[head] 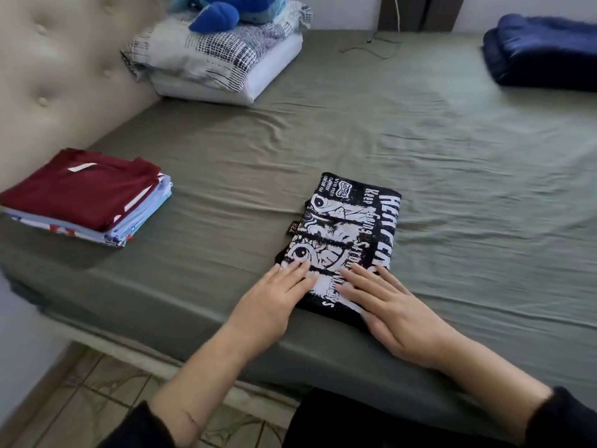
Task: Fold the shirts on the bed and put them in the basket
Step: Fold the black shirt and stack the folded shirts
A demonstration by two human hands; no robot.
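Folding looked nearly finished — a stack of folded shirts (87,197) lay near the bed's (355,130) left edge, and no basket was in view. Left hand (274,302) and right hand (391,313) pressed flat, fingers straight, on a black-and-white printed shirt (347,227) — a compact rectangle at the near edge.

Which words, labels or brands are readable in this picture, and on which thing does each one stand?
"Keep" and, less surely, "going": white print on the folded black shirt.
"HBK", uncertain: small side tag of that shirt.
Large white letters along the shirt's right edge: cut off, unreadable.
White label on the maroon shirt: too blurred.
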